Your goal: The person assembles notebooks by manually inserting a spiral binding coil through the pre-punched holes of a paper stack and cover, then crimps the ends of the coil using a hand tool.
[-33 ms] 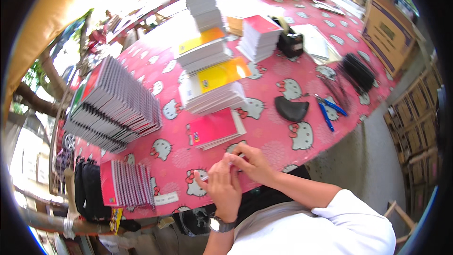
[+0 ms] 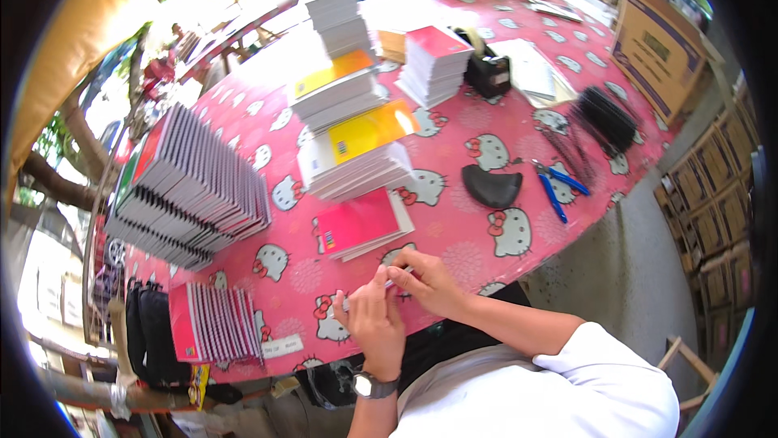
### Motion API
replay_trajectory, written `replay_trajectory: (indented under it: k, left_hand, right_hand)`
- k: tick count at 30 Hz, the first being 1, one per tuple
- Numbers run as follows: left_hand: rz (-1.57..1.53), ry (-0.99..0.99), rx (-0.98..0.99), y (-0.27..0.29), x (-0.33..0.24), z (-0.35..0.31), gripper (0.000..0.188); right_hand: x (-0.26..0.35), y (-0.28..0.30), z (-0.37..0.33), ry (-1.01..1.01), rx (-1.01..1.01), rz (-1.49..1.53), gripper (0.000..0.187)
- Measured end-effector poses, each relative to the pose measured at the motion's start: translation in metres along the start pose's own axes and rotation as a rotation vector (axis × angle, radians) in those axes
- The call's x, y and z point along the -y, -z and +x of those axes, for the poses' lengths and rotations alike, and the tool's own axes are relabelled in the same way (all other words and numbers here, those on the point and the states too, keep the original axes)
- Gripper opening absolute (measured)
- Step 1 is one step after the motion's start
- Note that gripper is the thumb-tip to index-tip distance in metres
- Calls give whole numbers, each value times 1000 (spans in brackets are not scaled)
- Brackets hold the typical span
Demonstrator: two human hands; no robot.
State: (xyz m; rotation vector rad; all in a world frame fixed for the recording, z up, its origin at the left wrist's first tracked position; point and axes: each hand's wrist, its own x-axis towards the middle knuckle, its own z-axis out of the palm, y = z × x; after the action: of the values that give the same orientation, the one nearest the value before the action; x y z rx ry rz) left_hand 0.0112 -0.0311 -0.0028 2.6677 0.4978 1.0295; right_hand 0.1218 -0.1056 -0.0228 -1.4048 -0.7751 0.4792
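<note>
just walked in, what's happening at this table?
A person is seated at a table with a pink cartoon-cat tablecloth. Both hands work together at the near edge: the left hand and right hand pinch a small pale thing, too small to identify. Just beyond lies a pink-covered notebook. Stacks of notebooks run up the middle, and a leaning row of spiral-bound notebooks sits on the left. Blue-handled pliers and a dark curved pad lie untouched on the right.
</note>
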Motion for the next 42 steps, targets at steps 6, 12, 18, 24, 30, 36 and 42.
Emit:
replay_trajectory:
  k: [6,12,18,24,30,36,42]
  left_hand:
    - [-142,-94,15,2,16,14,28]
    - [-129,-81,-42,-4,6,19,24]
    - [-219,-60,10,4,7,25,19]
    - [-204,-104,-46,-3,12,27,22]
    - [-204,-107,-41,-7,21,21,30]
    - [-223,-154,-52,-6,16,21,28]
    - [-221,-143,-54,-7,18,19,25]
  right_hand:
    - [9,113,31,268,-366,-406,14]
    - [-13,287,40,-269,-759,-1481,34]
    - [-18,309,43,-168,-646,-1217,21]
    - [10,306,44,37,-703,-1253,19]
    - [64,151,24,120,44,-594,30]
    - [53,93,11,156,237,-414,24]
    - [50,87,16,160,334,-393,19]
